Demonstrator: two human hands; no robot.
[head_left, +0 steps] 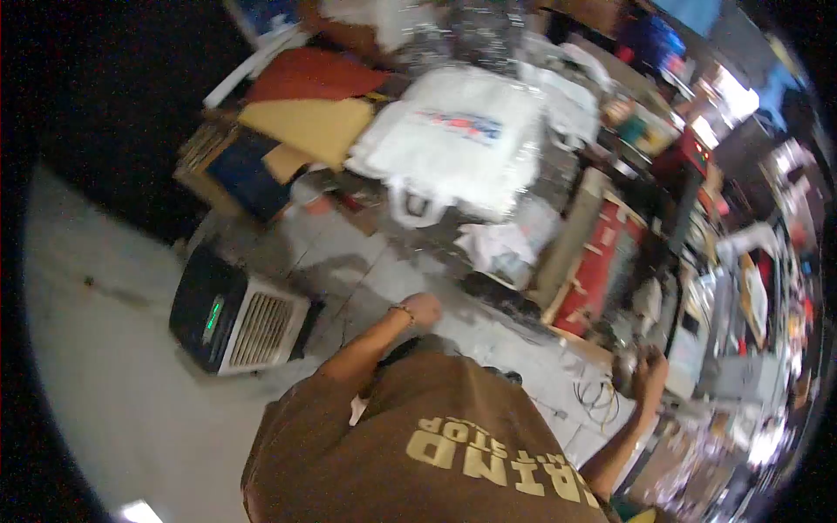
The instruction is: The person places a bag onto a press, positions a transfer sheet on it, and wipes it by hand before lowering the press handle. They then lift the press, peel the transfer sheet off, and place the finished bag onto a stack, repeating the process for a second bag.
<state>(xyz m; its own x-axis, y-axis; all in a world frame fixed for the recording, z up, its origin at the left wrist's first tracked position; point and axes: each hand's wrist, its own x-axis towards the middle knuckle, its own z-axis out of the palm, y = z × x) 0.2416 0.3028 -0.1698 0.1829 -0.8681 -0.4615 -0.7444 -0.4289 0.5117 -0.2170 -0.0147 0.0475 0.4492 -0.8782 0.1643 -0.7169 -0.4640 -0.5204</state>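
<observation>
My left hand [425, 309] hangs in front of my brown shirt, over the grey tiled floor [366, 270]. It looks rounded, with a bracelet at the wrist, but blur hides its fingers; nothing shows sticking out of it. Out to the right is my right hand [649, 370], beside a small greyish object [623, 366]. Whether it touches or grips that object cannot be made out. Beyond my left hand lies a stack of white printed bags [462, 131], partly under clear plastic, with a handle loop hanging over the near side.
An air cooler [240, 314] with a green display stands at left. Yellow [314, 126] and rust-red sheets [305, 74] lie behind it. A long red box [597, 266] borders the floor at right. Thin looped cables [597, 405] lie near my right arm. Cluttered goods fill the right side.
</observation>
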